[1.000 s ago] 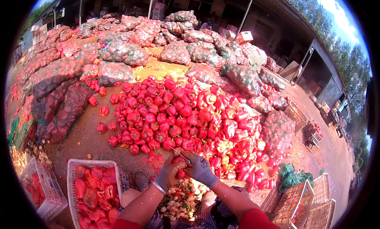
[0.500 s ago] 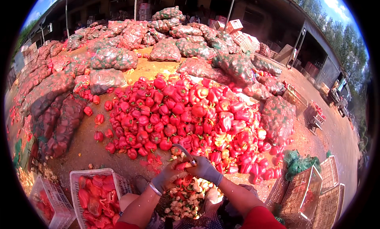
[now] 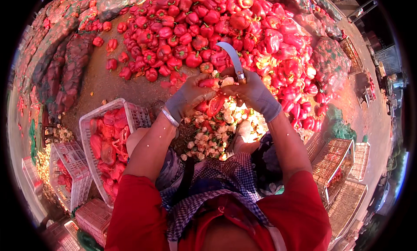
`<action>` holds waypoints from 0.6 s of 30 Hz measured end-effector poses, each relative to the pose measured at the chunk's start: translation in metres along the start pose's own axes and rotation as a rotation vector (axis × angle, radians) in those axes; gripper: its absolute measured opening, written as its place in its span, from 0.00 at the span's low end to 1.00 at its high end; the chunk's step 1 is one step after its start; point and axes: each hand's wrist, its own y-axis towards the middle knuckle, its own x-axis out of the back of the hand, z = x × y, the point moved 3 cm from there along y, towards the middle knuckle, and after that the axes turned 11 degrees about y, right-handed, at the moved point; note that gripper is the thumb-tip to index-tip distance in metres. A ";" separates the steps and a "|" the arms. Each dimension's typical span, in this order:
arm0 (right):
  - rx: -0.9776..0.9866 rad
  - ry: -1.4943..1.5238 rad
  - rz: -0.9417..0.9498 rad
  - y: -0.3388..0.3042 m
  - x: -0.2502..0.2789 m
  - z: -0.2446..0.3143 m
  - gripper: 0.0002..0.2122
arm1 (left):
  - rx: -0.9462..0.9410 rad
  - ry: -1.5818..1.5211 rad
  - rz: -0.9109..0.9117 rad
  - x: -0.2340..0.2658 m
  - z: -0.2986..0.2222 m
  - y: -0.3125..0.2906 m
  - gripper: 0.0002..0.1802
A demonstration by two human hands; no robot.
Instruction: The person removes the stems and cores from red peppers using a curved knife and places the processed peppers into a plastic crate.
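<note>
My right hand (image 3: 255,94), in a grey glove, grips a curved knife (image 3: 233,57) by its handle, the blade pointing up and away. Beside it my left hand (image 3: 187,97), also gloved, is closed round a red bell pepper (image 3: 208,83), partly hidden by the fingers. A pale seedy pepper core (image 3: 227,81) shows between the two hands, next to my right thumb. Below lie many discarded cores (image 3: 208,138) and some red pieces. Just beyond the hands rises a big heap of whole red bell peppers (image 3: 191,31).
A white crate (image 3: 141,112) of cut red peppers stands at my left, with another crate (image 3: 80,164) beyond it. Filled mesh sacks (image 3: 78,68) lie far left, another sack (image 3: 332,62) at right. Brown crates (image 3: 332,160) and green netting (image 3: 341,125) are at my right.
The view has tipped down towards my body. My hands have moved slightly apart, the knife now stands more upright, and a pale core shows between them.
</note>
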 end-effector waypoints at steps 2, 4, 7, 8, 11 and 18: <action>0.133 -0.224 0.026 -0.006 -0.003 0.009 0.19 | -0.283 0.299 0.024 0.014 -0.002 0.002 0.21; 0.318 -0.423 0.012 -0.004 -0.001 0.005 0.21 | -0.254 0.300 0.053 0.014 0.000 0.003 0.20; 0.474 -0.657 -0.040 -0.005 -0.006 0.005 0.22 | 0.108 -0.157 0.047 0.001 -0.002 0.004 0.21; 0.494 -0.694 -0.078 -0.005 -0.008 0.004 0.22 | -0.070 -0.142 0.036 -0.003 0.008 0.005 0.21; 0.587 -0.797 -0.207 -0.007 -0.009 -0.001 0.22 | -0.581 0.288 -0.039 0.001 0.004 0.011 0.21; 0.426 -0.811 -0.412 -0.006 0.011 0.013 0.23 | -0.628 0.439 -0.136 -0.002 -0.005 0.001 0.24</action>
